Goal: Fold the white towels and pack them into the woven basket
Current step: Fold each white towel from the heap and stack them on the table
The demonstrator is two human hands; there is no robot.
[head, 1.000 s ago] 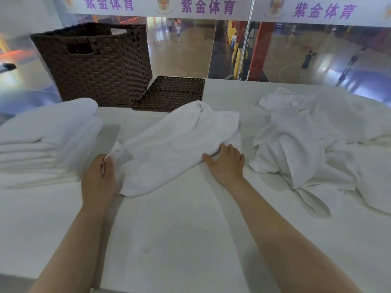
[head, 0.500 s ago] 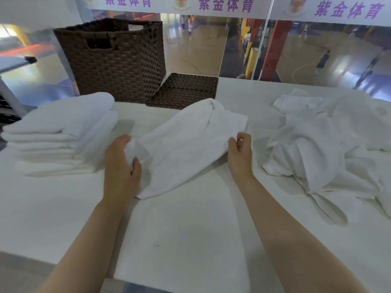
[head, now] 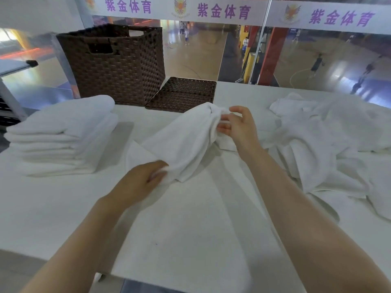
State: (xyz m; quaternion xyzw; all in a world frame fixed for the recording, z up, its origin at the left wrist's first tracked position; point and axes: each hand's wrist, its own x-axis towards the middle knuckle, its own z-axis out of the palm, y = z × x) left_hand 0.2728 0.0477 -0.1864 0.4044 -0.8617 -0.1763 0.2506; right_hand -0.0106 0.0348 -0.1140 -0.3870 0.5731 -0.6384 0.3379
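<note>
Centrally, we see the left hand (head: 146,178) gripping the towel's (head: 186,140) near corner, while the right hand (head: 237,125) pinches its far end, both arms extended.

Both hands have lifted the towel (head: 186,140) off the table.

Left hand (head: 143,178) and right hand (head: 237,125) pinching, arms outstretched.
</note>
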